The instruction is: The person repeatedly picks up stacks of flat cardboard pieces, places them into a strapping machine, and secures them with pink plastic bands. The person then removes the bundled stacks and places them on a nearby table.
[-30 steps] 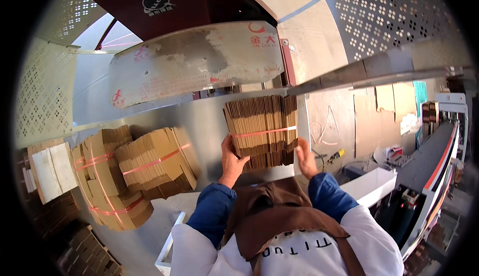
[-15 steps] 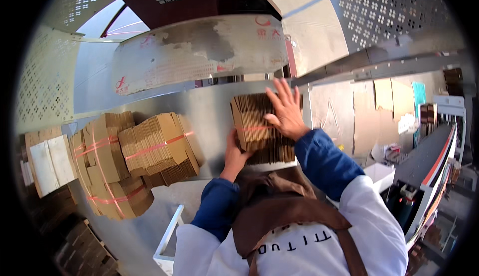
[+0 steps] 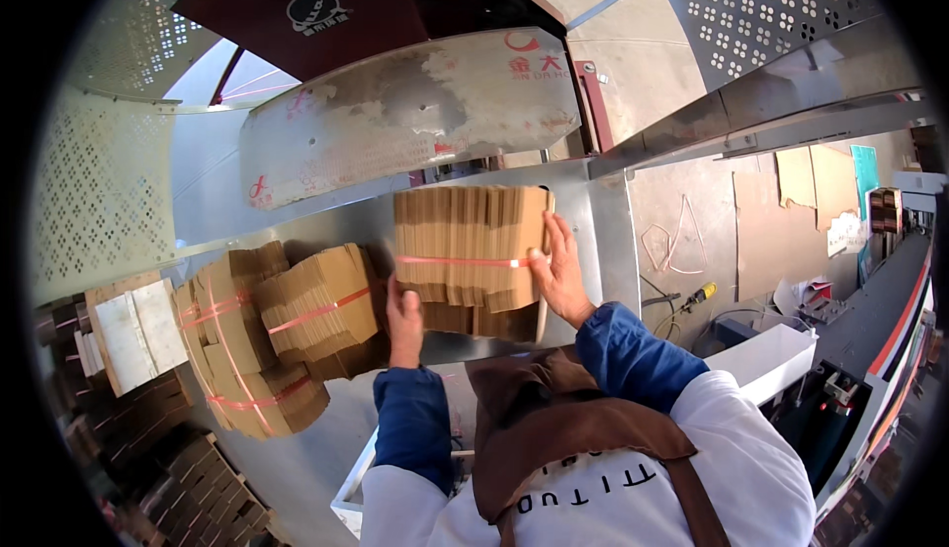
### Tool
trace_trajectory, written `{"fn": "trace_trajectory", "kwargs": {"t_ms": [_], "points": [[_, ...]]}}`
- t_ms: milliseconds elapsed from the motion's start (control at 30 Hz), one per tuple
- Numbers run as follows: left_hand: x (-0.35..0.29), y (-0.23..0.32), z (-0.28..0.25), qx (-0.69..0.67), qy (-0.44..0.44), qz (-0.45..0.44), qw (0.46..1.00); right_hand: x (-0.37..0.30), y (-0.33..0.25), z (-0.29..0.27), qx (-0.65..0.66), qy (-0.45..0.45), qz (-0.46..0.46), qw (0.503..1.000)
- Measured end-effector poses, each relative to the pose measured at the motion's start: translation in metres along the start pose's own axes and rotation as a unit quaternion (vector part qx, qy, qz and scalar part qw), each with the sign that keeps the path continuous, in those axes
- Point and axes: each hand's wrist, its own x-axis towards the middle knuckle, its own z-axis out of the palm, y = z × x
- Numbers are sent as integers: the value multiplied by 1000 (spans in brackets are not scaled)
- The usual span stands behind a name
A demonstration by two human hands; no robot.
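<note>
Strapped bundle of flat cardboard pieces (image 3: 460,231) located at the metal bench (image 3: 576,196); contact beneath it cannot be determined. Grip: left hand (image 3: 404,325) holds the lower left edge, right hand (image 3: 561,275) the right end, thumb near the pink strap (image 3: 465,262). To the left, a second strapped bundle (image 3: 311,300) lies against a larger cardboard bundle (image 3: 219,322).

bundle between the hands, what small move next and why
Probably slide the bundle left toward the neighbouring stack: a pink band already crosses it, and the left hand and right hand sit at its opposite ends.
</note>
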Motion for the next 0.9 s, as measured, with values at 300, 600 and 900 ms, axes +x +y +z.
{"fn": "trace_trajectory", "kwargs": {"t_ms": [300,600,900], "points": [[64,52,1,-212,267,-145,929,135,5,18,160,-215,19,963],[108,71,51,-378,-22,-360,853,54,-51,-65,-69,-1,45,997],[118,49,162,-166,-144,-276,935,32,23,-179,-91,44,167,981]]}}
